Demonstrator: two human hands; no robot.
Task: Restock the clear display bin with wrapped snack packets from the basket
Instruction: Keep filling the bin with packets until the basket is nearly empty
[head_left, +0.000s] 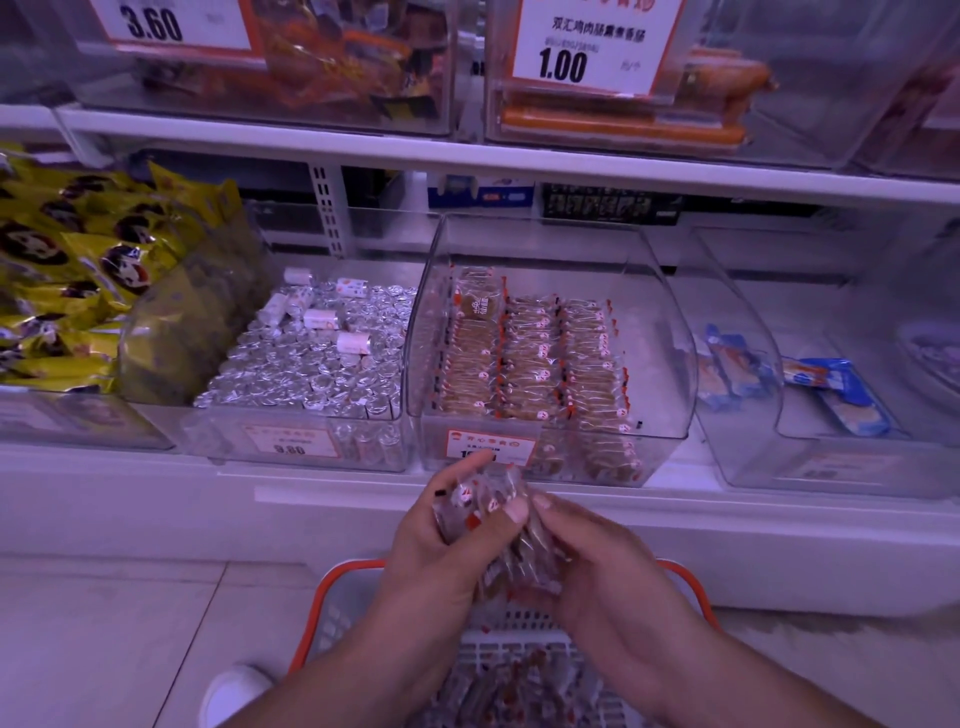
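A clear display bin (670, 364) sits on the lower shelf, holding neat rows of wrapped snack packets (524, 358) along its left and middle. Just below its front price label, both hands hold a stack of the same clear-wrapped packets (498, 525). My left hand (436, 540) grips the stack from the left, thumb on top. My right hand (597, 561) grips its right side, fingers curled round it. Under my hands stands an orange-rimmed white basket (337, 587) with more loose packets (514, 686) on its bottom.
Left of the bin is a clear bin of silver foil-wrapped pieces (311, 358), then yellow bags (67, 280). To the right, clear bins hold blue packets (841, 395). An upper shelf (467, 156) carries more bins with price cards. A white shoe (234, 691) is beside the basket.
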